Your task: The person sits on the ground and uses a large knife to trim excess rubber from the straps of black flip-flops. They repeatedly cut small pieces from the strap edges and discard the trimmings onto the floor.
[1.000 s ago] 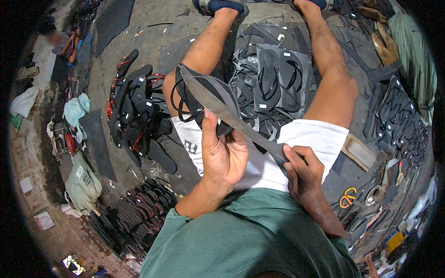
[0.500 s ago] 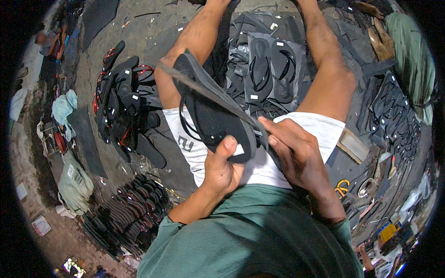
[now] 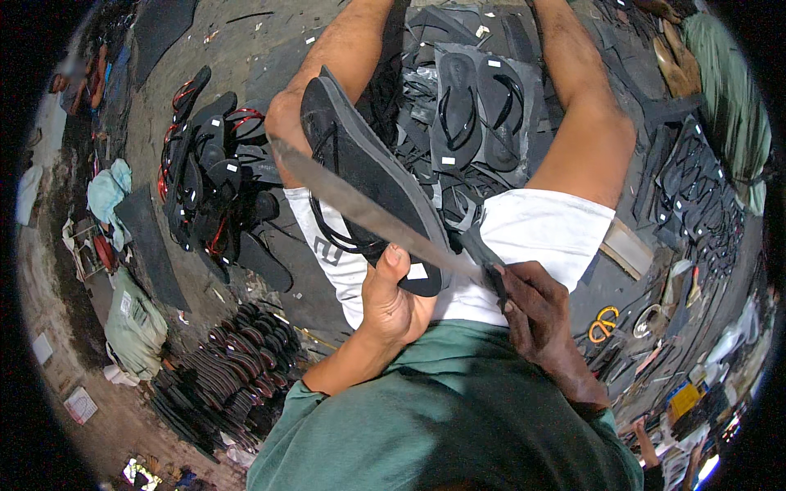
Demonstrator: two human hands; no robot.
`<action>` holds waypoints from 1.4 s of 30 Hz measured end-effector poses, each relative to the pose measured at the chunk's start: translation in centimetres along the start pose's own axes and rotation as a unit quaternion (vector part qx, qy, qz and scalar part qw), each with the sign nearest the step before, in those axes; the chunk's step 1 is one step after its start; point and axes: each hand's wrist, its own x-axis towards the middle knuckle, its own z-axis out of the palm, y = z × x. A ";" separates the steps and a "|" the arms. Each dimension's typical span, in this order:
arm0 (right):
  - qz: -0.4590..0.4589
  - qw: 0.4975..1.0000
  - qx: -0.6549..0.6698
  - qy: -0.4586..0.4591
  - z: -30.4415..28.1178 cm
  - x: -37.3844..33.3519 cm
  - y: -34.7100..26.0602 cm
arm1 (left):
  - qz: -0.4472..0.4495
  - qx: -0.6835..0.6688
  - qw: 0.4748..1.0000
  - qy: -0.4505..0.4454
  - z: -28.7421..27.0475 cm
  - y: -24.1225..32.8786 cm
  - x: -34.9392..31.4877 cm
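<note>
"Black sandal [image 3: 368, 164] over your left leg [image 3: 345, 45], why hold it by the heel [image 3: 426, 285]?"
"My left grip [image 3: 395, 304]'s clamped there, probably to free the far end; right grip [image 3: 536, 315]'s closed round the knife [image 3: 360, 203] tbh."

Knife blade [image 3: 368, 209]: smooth metal, dull sheen. Sandal sole [image 3: 364, 155]: matt, rubbery. Straps [image 3: 350, 245]: glossy. Shorts [image 3: 548, 229]: cloth.
</note>
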 end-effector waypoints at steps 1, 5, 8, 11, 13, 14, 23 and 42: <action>0.000 1.000 -0.008 0.005 0.2 -0.7 0.2 | -0.005 -0.038 0.999 -0.020 -0.8 -0.3 0.0; -0.023 0.998 -0.031 0.054 0.7 -0.9 0.7 | -0.010 -0.007 1.000 -0.006 0.1 -0.5 0.0; -0.021 0.997 -0.029 0.075 1.6 0.6 0.4 | -0.003 0.035 0.999 0.025 1.2 -0.4 0.2; -0.019 0.996 0.010 0.083 1.7 2.1 -0.5 | -0.005 0.057 0.998 0.033 2.2 0.0 0.3; -0.027 0.996 0.017 0.088 1.7 2.8 -1.0 | -0.004 0.074 0.997 0.026 2.1 0.1 0.3; -0.031 0.995 0.021 0.090 1.7 3.1 -1.1 | -0.004 0.083 0.996 0.019 2.0 0.1 0.3; -0.062 0.992 0.015 0.106 2.6 4.9 -1.5 | 0.013 0.140 0.990 -0.005 2.3 0.3 0.4; -0.026 0.999 0.018 -0.017 1.7 6.7 1.2 | -0.141 0.055 0.988 -0.008 -0.6 1.9 -2.1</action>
